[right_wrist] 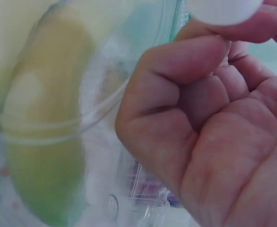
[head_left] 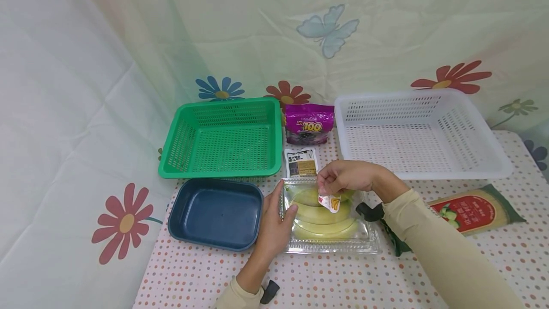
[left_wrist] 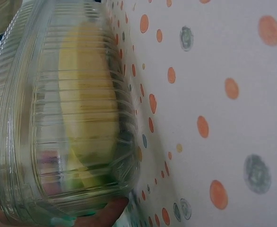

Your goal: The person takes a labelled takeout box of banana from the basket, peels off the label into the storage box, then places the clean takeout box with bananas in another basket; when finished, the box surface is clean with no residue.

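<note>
A clear plastic clamshell box (head_left: 369, 244) with bananas (head_left: 326, 228) inside lies lid shut on the table. At its left side rests my left hand (head_left: 274, 221), fingers stretched along the wall and thumb over the lid's edge. Through the ribbed wall of the box (left_wrist: 82, 196) a banana (left_wrist: 89, 94) shows in the left wrist view. My right hand (head_left: 347, 175) is over the lid and pinches a small white label (head_left: 330, 203) with a banana picture between thumb and finger. The right wrist view shows its fingers (right_wrist: 152, 94) curled, with the label (right_wrist: 226, 9) cut off at the top.
Behind the box lie a small white-edged food packet (head_left: 301, 162) and a purple bag (head_left: 309, 125). A green basket (head_left: 274, 170) and a dark blue tub (head_left: 180, 237) stand left, a white basket (head_left: 493, 168) back right. A red-labelled packet (head_left: 472, 209) lies partly under the right sleeve.
</note>
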The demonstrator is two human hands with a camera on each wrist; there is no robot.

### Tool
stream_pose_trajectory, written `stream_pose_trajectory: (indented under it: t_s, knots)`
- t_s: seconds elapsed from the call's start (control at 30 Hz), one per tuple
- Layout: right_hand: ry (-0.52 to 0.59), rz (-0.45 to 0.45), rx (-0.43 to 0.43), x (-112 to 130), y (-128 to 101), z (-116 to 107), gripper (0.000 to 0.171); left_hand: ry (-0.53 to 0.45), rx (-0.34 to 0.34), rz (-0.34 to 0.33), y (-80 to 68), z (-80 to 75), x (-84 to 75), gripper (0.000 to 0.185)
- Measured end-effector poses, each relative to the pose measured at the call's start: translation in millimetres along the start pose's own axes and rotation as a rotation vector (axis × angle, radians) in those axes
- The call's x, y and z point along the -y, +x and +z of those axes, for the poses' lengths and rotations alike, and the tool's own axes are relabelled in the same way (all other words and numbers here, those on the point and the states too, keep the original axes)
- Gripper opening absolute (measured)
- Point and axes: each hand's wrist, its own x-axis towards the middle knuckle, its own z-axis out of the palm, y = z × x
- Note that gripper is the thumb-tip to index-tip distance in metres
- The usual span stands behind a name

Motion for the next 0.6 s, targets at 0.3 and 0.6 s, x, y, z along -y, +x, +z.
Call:
stream_pose_trajectory:
  t_s: [0.3, 0.6]
  knots:
    - [-0.002, -0.017, -0.032, -0.7, 1.9, 3.0, 0.012, 0.018, -0.007, 0.017, -1.2, -1.7, -0.3, 0.069]
    - [-0.052, -0.07, -0.137, -6.9, -3.3, 12.3, 0.017, -0.002, -0.002, -0.006, -0.4, -2.1, -1.3, 0.07]
